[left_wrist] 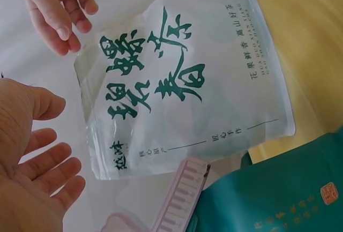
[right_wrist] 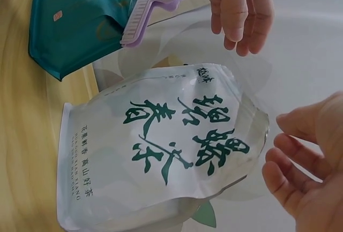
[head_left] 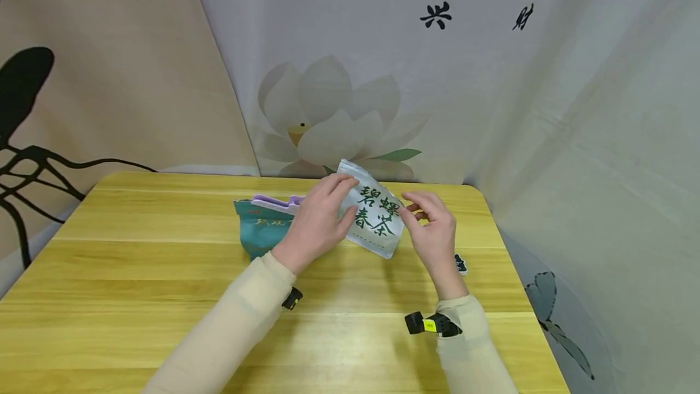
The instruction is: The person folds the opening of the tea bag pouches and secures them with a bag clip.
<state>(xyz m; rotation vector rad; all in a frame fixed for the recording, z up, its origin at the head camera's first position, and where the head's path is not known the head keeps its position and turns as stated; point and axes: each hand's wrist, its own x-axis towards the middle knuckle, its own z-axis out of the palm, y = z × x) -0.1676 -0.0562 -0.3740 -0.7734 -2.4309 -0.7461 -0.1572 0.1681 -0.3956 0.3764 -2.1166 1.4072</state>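
Note:
A white tea bag (head_left: 374, 211) with large green characters stands on the table between the two hands, slanted in the head view. Its wrinkled top edge points toward the fingers in both wrist views. My left hand (head_left: 322, 214) is at the bag's left side, fingers relaxed and apart from it in the left wrist view. By its other top corner is my right hand (right_wrist: 308, 162), loosely bent, thumb and fingertips just short of the edge. Left of it stands a teal bag (right_wrist: 80, 23), with a lilac piano-key bag clip (right_wrist: 150, 9) across its top.
A small black-and-white item (head_left: 461, 264) lies beyond my right wrist, partly hidden by it. The wooden table (head_left: 164, 297) ends at a printed curtain (head_left: 339, 29) at the back. Dark wrist straps (head_left: 437, 324) sit below both hands.

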